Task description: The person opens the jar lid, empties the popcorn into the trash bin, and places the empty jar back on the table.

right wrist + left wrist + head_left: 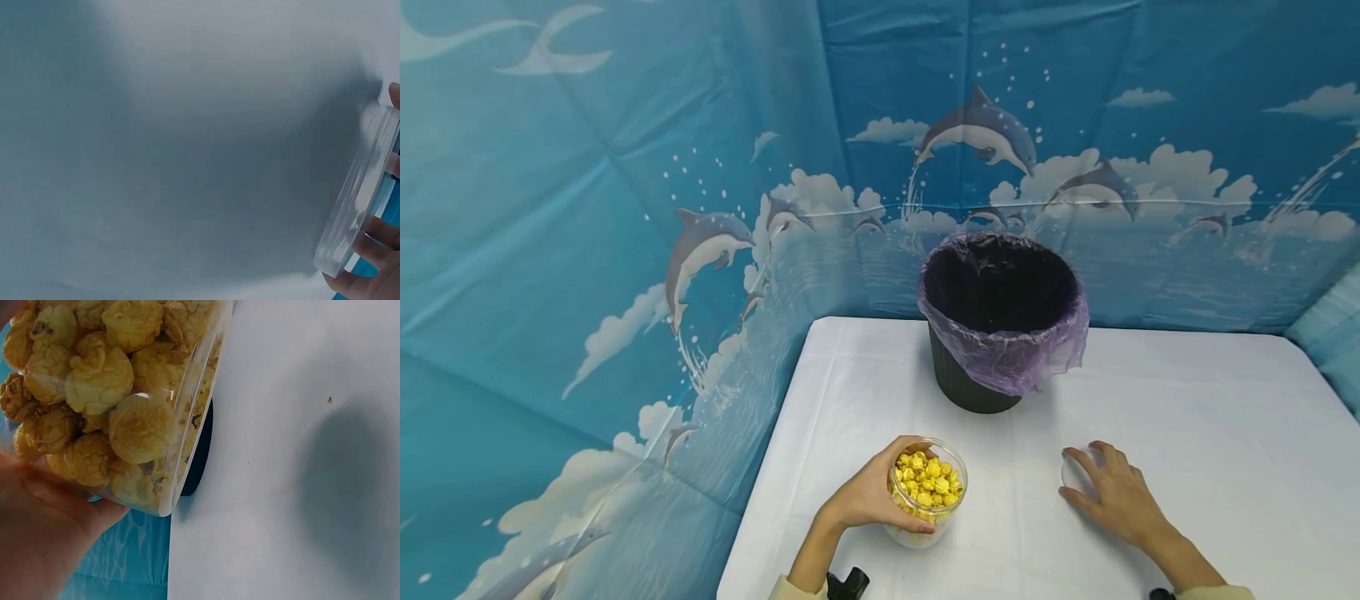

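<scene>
My left hand [880, 492] grips a clear round jar [917, 536] from its left side, thumb across the front and fingers round the back. Yellow popcorn [928, 479] fills the jar, whose open mouth faces up. Close up in the left wrist view, the popcorn [100, 381] shows through the clear wall. On the right, my right hand [1120, 500] holds a clear round lid [1078, 472] by its edge, low over the table. The right wrist view shows the lid [359, 194] edge-on, with fingertips spread along its rim.
A dark bin [973, 387] lined with a purple plastic bag [1037, 358] stands at the back of the white table [1210, 400]. Behind it hangs a blue dolphin-print curtain [865, 167]. A small crumb [330, 400] lies on the tabletop.
</scene>
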{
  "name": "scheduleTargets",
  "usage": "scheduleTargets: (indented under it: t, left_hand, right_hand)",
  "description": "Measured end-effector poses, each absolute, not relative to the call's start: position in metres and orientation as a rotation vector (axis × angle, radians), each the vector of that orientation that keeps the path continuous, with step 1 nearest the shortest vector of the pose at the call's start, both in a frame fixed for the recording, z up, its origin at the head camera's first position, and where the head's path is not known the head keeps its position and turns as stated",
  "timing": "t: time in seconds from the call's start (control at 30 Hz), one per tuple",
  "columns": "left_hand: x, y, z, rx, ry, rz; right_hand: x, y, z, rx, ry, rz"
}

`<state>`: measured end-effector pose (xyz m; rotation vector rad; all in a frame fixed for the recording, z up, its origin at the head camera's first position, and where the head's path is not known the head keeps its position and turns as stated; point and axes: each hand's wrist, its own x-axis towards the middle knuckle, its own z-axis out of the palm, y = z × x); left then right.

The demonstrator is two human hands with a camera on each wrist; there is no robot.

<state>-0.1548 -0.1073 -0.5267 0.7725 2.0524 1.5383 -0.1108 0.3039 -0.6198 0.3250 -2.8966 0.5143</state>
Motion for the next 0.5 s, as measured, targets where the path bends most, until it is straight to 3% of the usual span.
scheduleTargets:
  t: [0.3, 0.5]
  left_hand:
    - [-0.153, -0.110, -0.529, 0.762, 2.037, 1.555]
    - [-0.152, -0.111, -0.530, 0.756, 2.017, 1.567]
  right_hand:
    - [-0.114, 0.307, -0.621, 0.353, -2.924, 0.485]
    - [-0.138, 0.318, -0.568, 0.388, -3.198, 0.640]
